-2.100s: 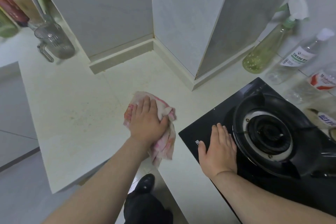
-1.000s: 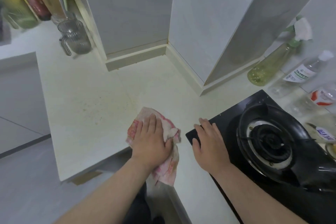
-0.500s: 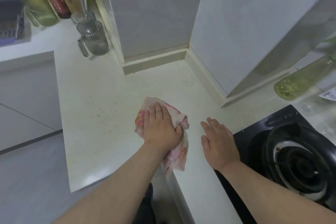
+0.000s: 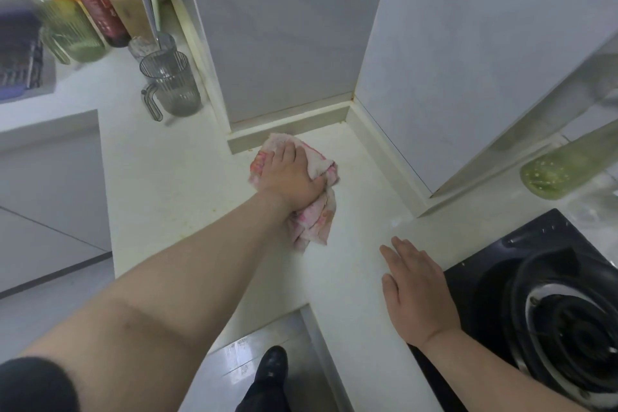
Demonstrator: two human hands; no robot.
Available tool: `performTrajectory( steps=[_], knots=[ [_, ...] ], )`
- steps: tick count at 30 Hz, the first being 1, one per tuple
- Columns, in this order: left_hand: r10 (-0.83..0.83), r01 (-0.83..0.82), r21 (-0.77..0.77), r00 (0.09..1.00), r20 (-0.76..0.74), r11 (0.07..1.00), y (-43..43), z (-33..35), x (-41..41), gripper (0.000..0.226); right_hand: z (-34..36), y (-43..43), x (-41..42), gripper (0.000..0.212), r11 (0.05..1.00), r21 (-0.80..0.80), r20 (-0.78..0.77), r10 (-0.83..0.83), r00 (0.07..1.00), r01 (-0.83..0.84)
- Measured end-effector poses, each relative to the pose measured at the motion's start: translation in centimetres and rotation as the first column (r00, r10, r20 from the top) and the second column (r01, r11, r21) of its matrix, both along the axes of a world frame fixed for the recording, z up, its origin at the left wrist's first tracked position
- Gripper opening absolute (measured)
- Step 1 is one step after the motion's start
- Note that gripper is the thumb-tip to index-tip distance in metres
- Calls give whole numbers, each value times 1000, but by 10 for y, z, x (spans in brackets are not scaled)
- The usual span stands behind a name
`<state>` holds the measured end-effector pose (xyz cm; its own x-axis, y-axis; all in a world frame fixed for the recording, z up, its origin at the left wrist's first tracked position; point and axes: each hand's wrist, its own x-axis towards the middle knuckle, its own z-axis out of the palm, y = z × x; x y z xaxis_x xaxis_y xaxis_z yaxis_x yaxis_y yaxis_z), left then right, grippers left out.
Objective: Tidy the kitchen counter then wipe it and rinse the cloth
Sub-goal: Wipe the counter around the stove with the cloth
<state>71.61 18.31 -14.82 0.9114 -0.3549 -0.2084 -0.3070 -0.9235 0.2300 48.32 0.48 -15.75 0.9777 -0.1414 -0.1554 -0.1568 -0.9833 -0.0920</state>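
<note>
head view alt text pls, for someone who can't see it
A person's left hand grips a pink cloth on the pale kitchen counter, near the wall corner. The right hand lies flat on the counter beside a black gas stove. A glass jug and bottles stand far left.

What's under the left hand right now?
A bunched pink-and-white cloth, held by the left hand against the pale counter near the back corner. The cloth's middle and the counter beneath it are covered, so any dirt there cannot be seen.
</note>
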Motion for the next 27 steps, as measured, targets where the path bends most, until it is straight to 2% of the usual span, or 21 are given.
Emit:
performTrajectory(
  steps=[11,16,20,25,27],
  knots=[
    [-138,138,-1,990,2,990,52,2,-87,91,3,1,1,64,999,44,-2,-11,1000,11],
    [-121,121,-1,993,-18,993,65,4,-144,90,3,1,0,70,999,43,-9,-7,1000,7],
    [-109,107,52,993,46,993,67,-1,-180,83,3,1,-1,73,999,44,-12,-12,1000,12],
    [-34,34,42,999,-3,999,60,-2,-181,94,4,2,-1,74,999,47,-9,-14,1000,15],
    [-10,9,49,1000,7,999,53,2,-173,93,4,3,-1,73,999,50,-9,-20,1000,21]
  ],
)
